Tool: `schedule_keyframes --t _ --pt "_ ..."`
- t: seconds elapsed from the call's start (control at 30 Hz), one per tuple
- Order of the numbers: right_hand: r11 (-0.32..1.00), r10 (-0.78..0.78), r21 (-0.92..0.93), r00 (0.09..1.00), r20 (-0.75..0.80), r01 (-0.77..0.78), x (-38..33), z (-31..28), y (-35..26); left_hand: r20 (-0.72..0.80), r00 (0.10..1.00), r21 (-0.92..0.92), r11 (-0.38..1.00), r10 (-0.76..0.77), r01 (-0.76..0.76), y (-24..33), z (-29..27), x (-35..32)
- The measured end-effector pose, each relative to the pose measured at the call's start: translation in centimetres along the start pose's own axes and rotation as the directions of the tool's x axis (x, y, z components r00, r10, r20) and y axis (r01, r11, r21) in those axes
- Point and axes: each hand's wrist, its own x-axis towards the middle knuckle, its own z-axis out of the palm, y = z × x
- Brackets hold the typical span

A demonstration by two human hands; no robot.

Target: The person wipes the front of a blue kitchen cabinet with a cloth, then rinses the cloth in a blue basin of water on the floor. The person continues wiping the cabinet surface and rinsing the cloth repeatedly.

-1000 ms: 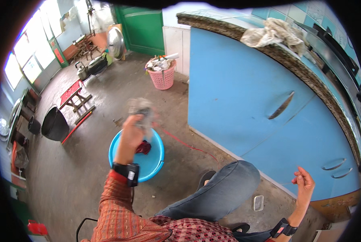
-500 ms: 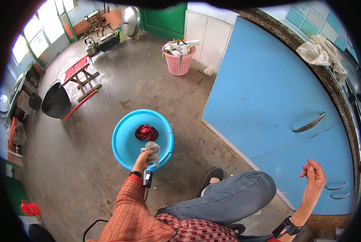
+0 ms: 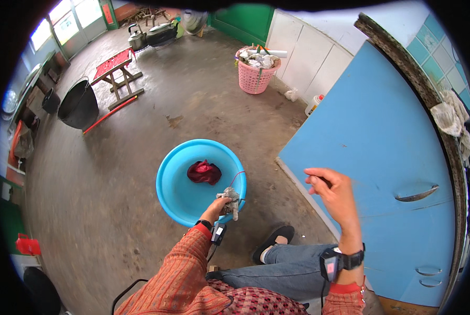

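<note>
My left hand [image 3: 214,209] is closed round a crumpled grey rag [image 3: 229,203] at the near right rim of a round blue basin [image 3: 167,194]. Inside the basin lies a bunched dark red cloth [image 3: 204,172], apart from the rag. A thin pinkish-red string [image 3: 236,177] crosses the basin's right rim close to the rag. My right hand [image 3: 335,195] is raised in the air in front of the blue cabinet, fingers loosely bent, with a gap between thumb and forefinger and nothing visible between them.
The blue cabinet [image 3: 361,136] fills the right side. A pink basket [image 3: 255,80] stuffed with rubbish stands by the wall, near a white bottle [image 3: 313,104]. Far left are a black bucket [image 3: 78,105], a red-topped folding stool [image 3: 113,66] and a red stick [image 3: 109,115].
My right hand has come inward and left from beside the cabinet handles. My left hand has carried the rag rightward to the basin's rim. The view has shifted.
</note>
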Motion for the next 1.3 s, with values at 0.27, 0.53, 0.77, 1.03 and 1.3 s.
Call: schedule_keyframes --t 0.27,0.53,0.77,1.03,1.3 --pt "0.987 0.119 0.1 0.99 0.077 -0.127 6.1 7.3 7.0 0.137 0.99 -0.115 0.993 0.02 -0.004 -2.2 3.7 -0.2" --pt "0.944 0.173 -0.314 0.964 0.204 -0.103 6.1 12.6 16.6 0.276 0.961 -0.234 0.968 -0.029 0.096 -3.3 3.7 -0.6" --pt "0.863 0.215 -0.502 0.941 0.261 -0.058 5.5 12.6 18.6 -0.518 0.849 0.693 0.633 0.106 0.344 -2.0 -4.0 -1.1" --pt "0.883 0.115 -0.468 0.956 0.269 0.026 6.5 12.9 16.8 -0.35 0.901 0.869 0.447 0.257 0.21 -3.6 -4.5 -0.2" --pt "0.868 0.186 -0.496 0.93 0.318 -0.004 6.2 12.2 16.6 -0.182 0.982 0.97 0.177 0.056 0.169 -3.0 -1.1 -0.1"
